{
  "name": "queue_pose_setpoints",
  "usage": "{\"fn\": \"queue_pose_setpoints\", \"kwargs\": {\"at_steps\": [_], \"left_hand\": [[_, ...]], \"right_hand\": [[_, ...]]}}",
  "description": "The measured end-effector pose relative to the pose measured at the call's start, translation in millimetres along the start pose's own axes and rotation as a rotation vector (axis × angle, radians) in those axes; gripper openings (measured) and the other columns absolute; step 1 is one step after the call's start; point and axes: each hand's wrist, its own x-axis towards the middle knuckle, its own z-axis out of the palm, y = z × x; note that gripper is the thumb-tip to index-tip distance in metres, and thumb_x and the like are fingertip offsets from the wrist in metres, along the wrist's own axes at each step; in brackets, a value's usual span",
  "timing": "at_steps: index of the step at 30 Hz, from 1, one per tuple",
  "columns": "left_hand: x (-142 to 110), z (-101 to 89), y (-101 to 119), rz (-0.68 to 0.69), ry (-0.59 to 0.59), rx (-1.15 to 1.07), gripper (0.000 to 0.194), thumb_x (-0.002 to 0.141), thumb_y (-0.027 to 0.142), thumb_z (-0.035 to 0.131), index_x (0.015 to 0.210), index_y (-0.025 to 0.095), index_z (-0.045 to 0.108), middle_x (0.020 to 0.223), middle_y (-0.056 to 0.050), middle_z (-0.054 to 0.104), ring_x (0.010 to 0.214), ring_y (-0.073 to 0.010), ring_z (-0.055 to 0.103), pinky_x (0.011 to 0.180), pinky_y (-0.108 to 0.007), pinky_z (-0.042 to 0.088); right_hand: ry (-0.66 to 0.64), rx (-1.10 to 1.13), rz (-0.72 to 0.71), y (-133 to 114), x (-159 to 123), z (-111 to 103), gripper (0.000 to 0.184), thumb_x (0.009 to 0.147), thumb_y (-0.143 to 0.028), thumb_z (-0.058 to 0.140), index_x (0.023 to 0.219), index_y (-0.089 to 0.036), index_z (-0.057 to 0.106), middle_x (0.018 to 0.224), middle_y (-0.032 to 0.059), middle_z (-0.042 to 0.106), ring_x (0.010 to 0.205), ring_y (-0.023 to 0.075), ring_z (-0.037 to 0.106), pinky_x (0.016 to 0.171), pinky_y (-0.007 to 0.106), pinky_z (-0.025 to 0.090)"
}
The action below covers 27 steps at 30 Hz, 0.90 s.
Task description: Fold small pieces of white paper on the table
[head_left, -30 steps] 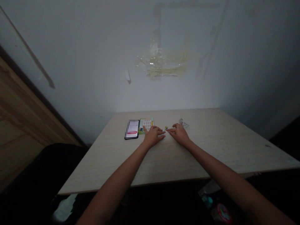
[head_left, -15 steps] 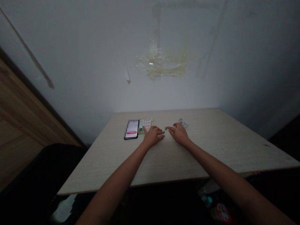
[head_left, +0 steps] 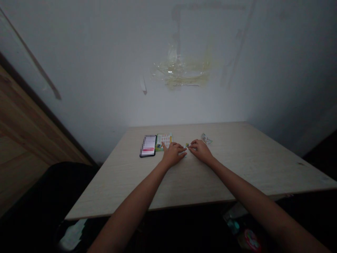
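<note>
Between my two hands, on the pale wooden table, lies a tiny yellow-green printed piece, partly covered by fingertips. My left hand is palm down with its fingers spread; its fingertips reach the left side of the piece, and one finger sticks up over a printed card. On the other side, my right hand has its fingertips drawn together at the piece's edge. What exactly they pinch is too small to make out. A crumpled clear printed wrapper sits just behind my right hand.
A phone with a lit screen lies left of the card. Behind the table rises a grey-white wall with peeling tape. Dark space with a few blurred items lies below the table's front edge.
My right fingertips have drawn together and shifted slightly at the small piece. My left hand has moved a little to the right. The phone, card and wrapper stay in place.
</note>
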Motion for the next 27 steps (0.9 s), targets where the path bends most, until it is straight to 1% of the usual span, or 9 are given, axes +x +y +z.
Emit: {"fn": "queue_pose_setpoints", "kwargs": {"at_steps": [5, 9, 15, 22, 27], "left_hand": [[0.5, -1.7, 0.6, -0.004, -0.025, -0.001, 0.03, 0.093, 0.053, 0.053, 0.118, 0.045, 0.067, 0.124, 0.001, 0.067, 0.126, -0.0281, 0.044, 0.105, -0.079, -0.013], [0.7, -4.0, -0.2, -0.009, -0.052, -0.013, 0.031, 0.093, 0.053, 0.053, 0.12, 0.046, 0.066, 0.126, 0.001, 0.066, 0.128, -0.0285, 0.043, 0.105, -0.08, -0.012], [1.4, -3.5, -2.5, -0.007, -0.058, -0.017, 0.03, 0.093, 0.051, 0.054, 0.12, 0.046, 0.066, 0.127, 0.002, 0.065, 0.129, -0.0286, 0.043, 0.103, -0.081, -0.012], [1.5, -2.6, -4.6, -0.004, -0.064, -0.022, 0.03, 0.094, 0.05, 0.053, 0.12, 0.046, 0.066, 0.126, 0.001, 0.065, 0.128, -0.0297, 0.044, 0.102, -0.083, -0.011], [1.1, -2.4, -4.8, -0.011, -0.072, -0.013, 0.03, 0.094, 0.05, 0.051, 0.12, 0.046, 0.066, 0.126, 0.001, 0.064, 0.129, -0.0301, 0.043, 0.103, -0.082, -0.011]], "right_hand": [[0.018, -0.006, 0.053, -4.8, 0.2, 0.3, 0.024, 0.09, -0.042, 0.061, 0.094, -0.024, 0.078, 0.105, 0.0066, 0.066, 0.101, 0.0213, 0.058, 0.094, 0.036, 0.044], [0.025, -0.024, 0.08, -7.4, 0.4, 1.6, 0.025, 0.089, -0.043, 0.063, 0.09, -0.022, 0.077, 0.104, 0.0066, 0.064, 0.101, 0.0212, 0.058, 0.094, 0.035, 0.044], [0.014, -0.036, 0.094, -7.6, 0.6, 3.6, 0.024, 0.088, -0.043, 0.064, 0.091, -0.023, 0.075, 0.105, 0.0074, 0.063, 0.103, 0.0215, 0.057, 0.095, 0.035, 0.043], [-0.016, -0.039, 0.093, -8.9, -0.2, 0.2, 0.023, 0.084, -0.042, 0.067, 0.093, -0.022, 0.074, 0.108, 0.0075, 0.063, 0.105, 0.0227, 0.057, 0.095, 0.035, 0.043], [-0.045, -0.044, 0.1, -9.3, -1.4, -0.7, 0.028, 0.08, -0.044, 0.071, 0.098, -0.023, 0.073, 0.113, 0.008, 0.062, 0.109, 0.0245, 0.055, 0.095, 0.037, 0.043]]}}
